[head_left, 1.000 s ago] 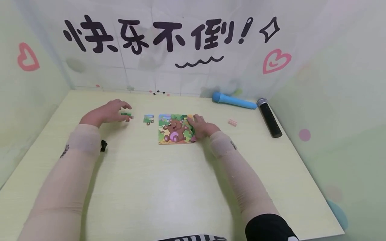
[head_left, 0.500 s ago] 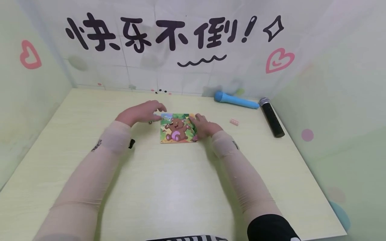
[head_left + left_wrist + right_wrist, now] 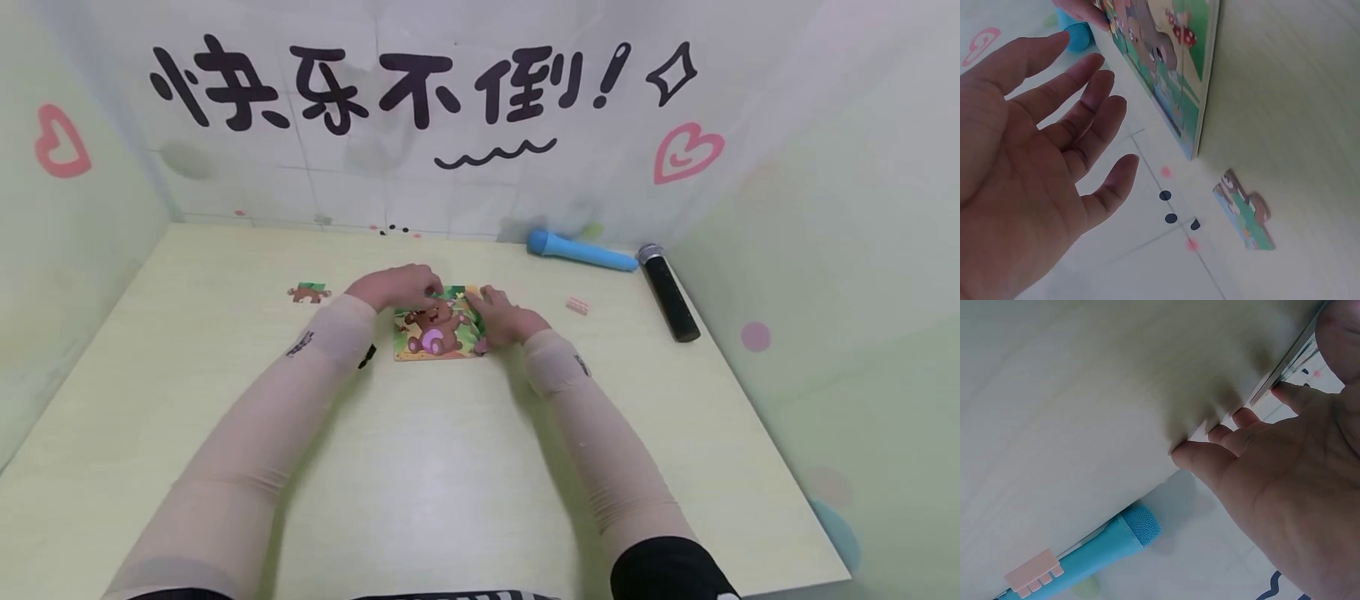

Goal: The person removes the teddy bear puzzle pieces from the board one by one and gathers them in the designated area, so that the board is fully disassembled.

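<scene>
A bear jigsaw puzzle lies on the table. My left hand reaches over its upper left corner, fingers loosely bent and spread. Nothing shows between those fingers in the left wrist view, where the puzzle board is beyond the fingertips. At the puzzle's right edge my right hand rests, its fingers fairly straight and pressed against the board and table. To the left of the puzzle lies a loose jigsaw piece, green and brown. My left hand and wrist hide part of the puzzle's top left.
A blue microphone lies along the back edge, beside a black microphone. Between the puzzle and these sits a small pink block-like thing. A lettered wall cloth stands close behind the table.
My left hand has moved right, from over the loose piece to the puzzle's top left. A second loose piece beside the puzzle no longer shows. My right hand has stayed put.
</scene>
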A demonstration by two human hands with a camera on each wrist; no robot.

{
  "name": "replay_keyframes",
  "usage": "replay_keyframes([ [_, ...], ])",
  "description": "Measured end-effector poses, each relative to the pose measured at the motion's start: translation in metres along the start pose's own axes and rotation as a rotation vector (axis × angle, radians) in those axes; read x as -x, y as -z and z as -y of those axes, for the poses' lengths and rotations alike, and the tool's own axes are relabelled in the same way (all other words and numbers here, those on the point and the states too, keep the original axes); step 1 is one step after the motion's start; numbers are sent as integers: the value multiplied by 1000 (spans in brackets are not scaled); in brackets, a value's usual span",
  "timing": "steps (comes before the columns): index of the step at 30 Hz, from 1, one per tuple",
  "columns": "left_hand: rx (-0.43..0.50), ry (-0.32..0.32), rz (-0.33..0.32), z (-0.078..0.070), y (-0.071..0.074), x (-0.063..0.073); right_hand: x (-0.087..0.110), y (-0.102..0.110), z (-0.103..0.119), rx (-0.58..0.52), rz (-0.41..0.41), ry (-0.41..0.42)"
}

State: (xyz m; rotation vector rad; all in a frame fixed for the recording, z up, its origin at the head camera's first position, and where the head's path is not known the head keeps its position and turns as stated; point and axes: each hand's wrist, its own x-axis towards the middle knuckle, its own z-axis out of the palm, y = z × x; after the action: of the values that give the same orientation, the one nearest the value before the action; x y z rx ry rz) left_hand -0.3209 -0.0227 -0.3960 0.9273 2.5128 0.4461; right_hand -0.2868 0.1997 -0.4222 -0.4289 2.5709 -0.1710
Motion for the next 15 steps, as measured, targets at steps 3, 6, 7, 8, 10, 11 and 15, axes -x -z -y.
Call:
replay_keyframes([
  [3,21,-2,19,0,-6,-7,0,-2,-1,-2,-2,-4],
  [6,24,9,17,-3,-7,-7,-1,1,0,-4,-4,-2],
  [7,22,14,16,-4,-6,-6,-1,1,0,-5,-3,-5],
  [8,20,20,16,-6,-6,-6,-1,1,-1,-5,-1,-5],
  [10,25,34,17,-8,-7,-5,-2,1,-2,-4,2,-7],
  [11,28,39,19,-8,-8,-5,-2,0,-2,-1,3,-6],
  [15,11,56,20,-6,-13,-8,-3,-1,0,9,5,5],
])
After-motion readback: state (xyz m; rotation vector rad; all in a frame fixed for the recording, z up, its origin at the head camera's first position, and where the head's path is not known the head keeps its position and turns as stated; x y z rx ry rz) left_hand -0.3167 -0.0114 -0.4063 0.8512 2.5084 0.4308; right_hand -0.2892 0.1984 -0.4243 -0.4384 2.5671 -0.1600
